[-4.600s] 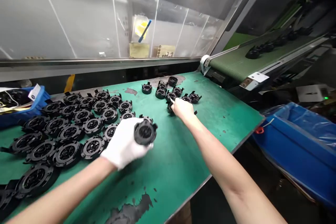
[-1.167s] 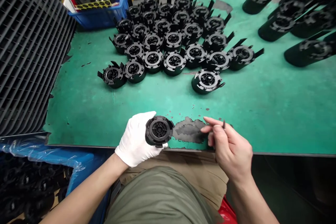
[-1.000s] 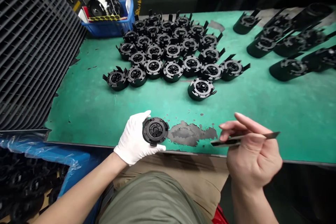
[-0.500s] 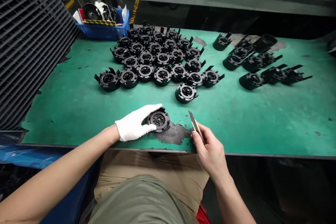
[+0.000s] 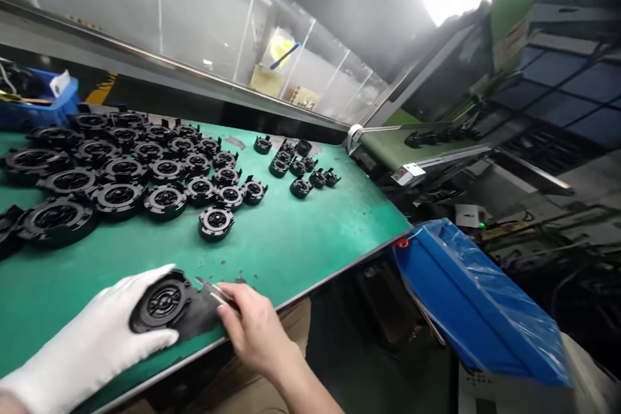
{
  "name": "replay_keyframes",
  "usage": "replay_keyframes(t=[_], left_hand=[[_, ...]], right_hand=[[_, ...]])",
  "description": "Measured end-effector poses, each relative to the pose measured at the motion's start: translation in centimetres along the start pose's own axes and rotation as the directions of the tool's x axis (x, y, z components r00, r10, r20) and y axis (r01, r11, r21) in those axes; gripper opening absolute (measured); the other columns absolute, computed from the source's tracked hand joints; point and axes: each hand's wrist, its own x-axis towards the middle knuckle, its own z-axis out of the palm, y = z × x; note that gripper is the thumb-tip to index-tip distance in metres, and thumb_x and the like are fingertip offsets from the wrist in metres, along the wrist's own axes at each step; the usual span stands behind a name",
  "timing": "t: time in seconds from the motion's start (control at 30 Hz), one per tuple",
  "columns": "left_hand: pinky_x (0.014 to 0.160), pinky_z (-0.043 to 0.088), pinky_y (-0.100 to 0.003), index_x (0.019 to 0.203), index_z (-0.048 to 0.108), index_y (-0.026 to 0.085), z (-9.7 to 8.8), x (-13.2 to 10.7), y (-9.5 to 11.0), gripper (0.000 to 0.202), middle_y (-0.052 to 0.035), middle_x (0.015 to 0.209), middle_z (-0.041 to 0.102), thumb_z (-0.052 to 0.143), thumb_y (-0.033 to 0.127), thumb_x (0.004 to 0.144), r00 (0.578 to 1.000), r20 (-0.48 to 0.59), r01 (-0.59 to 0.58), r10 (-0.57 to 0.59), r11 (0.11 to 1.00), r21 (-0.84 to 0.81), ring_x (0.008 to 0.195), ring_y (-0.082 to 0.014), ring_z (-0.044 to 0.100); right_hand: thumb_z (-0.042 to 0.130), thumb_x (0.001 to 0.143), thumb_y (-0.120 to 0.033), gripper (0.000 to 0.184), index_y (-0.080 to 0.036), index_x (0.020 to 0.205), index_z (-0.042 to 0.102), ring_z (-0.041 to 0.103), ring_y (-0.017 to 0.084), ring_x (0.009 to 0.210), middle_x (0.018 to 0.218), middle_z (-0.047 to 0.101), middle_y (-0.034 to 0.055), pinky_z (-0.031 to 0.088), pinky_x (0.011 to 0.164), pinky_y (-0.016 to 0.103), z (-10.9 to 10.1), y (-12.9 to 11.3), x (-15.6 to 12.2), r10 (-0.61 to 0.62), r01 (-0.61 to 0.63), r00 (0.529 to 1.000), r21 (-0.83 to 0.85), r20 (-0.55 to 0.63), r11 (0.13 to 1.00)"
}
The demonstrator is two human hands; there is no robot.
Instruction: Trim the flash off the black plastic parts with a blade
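Head view: a blade near a gloved grip, close to the edge

We see the left hand (image 5: 104, 330), in a white glove, curved half-way round a black round part (image 5: 165, 303), with the thumb at its 5 o'clock and the fingers at its 12 o'clock. The part is toward 7 o'clock of the view; whether it rests on the worktop (image 5: 276, 242) or is lifted slightly, we cannot tell. The bare right hand (image 5: 259, 326) pinches a knife (image 5: 217, 292) between thumb and fingers. Its blade points at the part from 2 o'clock; if they touch, we are not sure.

In our judgement, the main danger is a slip: a blade jumping off the hard rim could reach the glove. The part could also turn in the grip if it is pressed on one side.

The worktop edge (image 5: 347, 267) passes close below both hands, toward 4 o'clock of the view, so a dropped part could roll off. At 1 o'clock from the held part stands a lone part (image 5: 216, 223), which a hurried lift might knock into the crowded parts (image 5: 166, 199) behind. We find most room for moving toward 2 o'clock.
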Motion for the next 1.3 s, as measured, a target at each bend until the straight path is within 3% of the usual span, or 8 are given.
replay_keyframes(t=[0.13,0.27,0.47,0.6,0.67,0.8,1.03,1.3], left_hand=[[0.108,0.065,-0.053,0.145,0.07,0.027,-1.9,4.5,5.0,0.081,-0.0119,0.133,0.08,0.094,0.041,0.069,0.942,0.333,-0.051,0.038,0.998,0.03,0.123,-0.0409,0.077],[0.129,0.049,-0.048,0.156,0.063,0.029,-4.5,8.0,4.0,0.097,-0.0104,0.16,0.066,0.101,0.05,0.069,0.794,0.581,-0.118,0.181,0.982,-0.145,0.147,-0.0368,0.064],[0.131,0.045,-0.048,0.16,0.056,0.029,-7.2,7.6,2.0,0.069,-0.0073,0.163,0.063,0.069,0.061,0.1,0.836,0.545,0.031,0.07,0.984,-0.174,0.151,-0.032,0.061],[0.122,0.053,-0.056,0.158,0.055,0.023,-5.5,7.7,3.0,0.121,-0.017,0.155,0.067,0.094,0.08,0.059,0.864,0.498,-0.02,0.071,0.994,-0.106,0.142,-0.0455,0.065],[0.115,0.056,-0.057,0.149,0.062,0.022,-4.8,7.8,3.5,0.121,-0.018,0.143,0.074,0.098,0.079,0.049,0.862,0.491,-0.099,0.128,0.992,-0.084,0.131,-0.0481,0.071],[0.104,0.06,-0.05,0.139,0.066,0.022,-4.7,7.7,3.6,0.093,-0.0141,0.129,0.08,0.093,0.071,0.066,0.831,0.513,-0.206,0.215,0.976,-0.075,0.118,-0.043,0.078],[0.107,0.059,-0.05,0.165,0.042,0.016,-5.4,7.1,3.1,0.105,-0.0181,0.144,0.074,0.085,0.045,0.074,0.816,0.522,-0.25,0.249,0.966,-0.07,0.126,-0.0421,0.075],[0.115,0.056,-0.048,0.162,0.046,0.016,-5.3,7.6,3.0,0.121,-0.0169,0.144,0.074,0.099,0.066,0.066,0.794,0.56,-0.231,0.237,0.969,-0.083,0.13,-0.0402,0.074]], right_hand=[[0.058,0.11,-0.029,0.026,-0.024,0.133,0.07,0.078,0.023,0.113,0.124,0.081,0.009,0.063,0.102,0.035,-2.2,1.2,-1.0,0.017,-0.018,1.0,0.063,0.01,0.998],[0.063,0.11,-0.029,0.026,-0.025,0.135,0.069,0.077,0.024,0.109,0.122,0.078,0.0097,0.062,0.099,0.038,-3.6,3.3,-0.3,0.009,-0.014,0.996,0.053,0.089,0.998],[0.062,0.111,-0.024,0.038,-0.023,0.149,0.058,0.077,0.021,0.101,0.117,0.076,0.0084,0.061,0.088,0.033,-5.2,2.6,2.1,-0.146,0.174,0.971,-0.141,0.187,0.975],[0.06,0.112,-0.023,0.035,-0.021,0.147,0.059,0.073,0.02,0.091,0.108,0.072,0.007,0.059,0.08,0.032,-5.4,2.2,4.4,-0.151,0.202,0.96,-0.213,0.236,0.956],[0.059,0.112,-0.023,0.032,-0.02,0.144,0.06,0.072,0.02,0.088,0.106,0.071,0.0068,0.058,0.077,0.032,-5.5,2.3,5.6,-0.16,0.23,0.948,-0.244,0.275,0.942],[0.06,0.112,-0.02,0.034,-0.017,0.146,0.058,0.071,0.02,0.09,0.107,0.072,0.0081,0.056,0.076,0.032,-5.4,2.2,7.6,-0.268,0.372,0.896,-0.267,0.354,0.889],[0.061,0.11,-0.016,0.029,-0.013,0.139,0.06,0.071,0.022,0.088,0.106,0.075,0.0104,0.057,0.078,0.034,-4.4,2.4,9.7,-0.44,0.532,0.821,-0.208,0.364,0.821],[0.063,0.109,-0.019,0.017,-0.015,0.125,0.061,0.072,0.022,0.086,0.1,0.075,0.008,0.058,0.075,0.035,-3.5,2.0,10.1,-0.475,0.563,0.794,-0.166,0.379,0.809]])
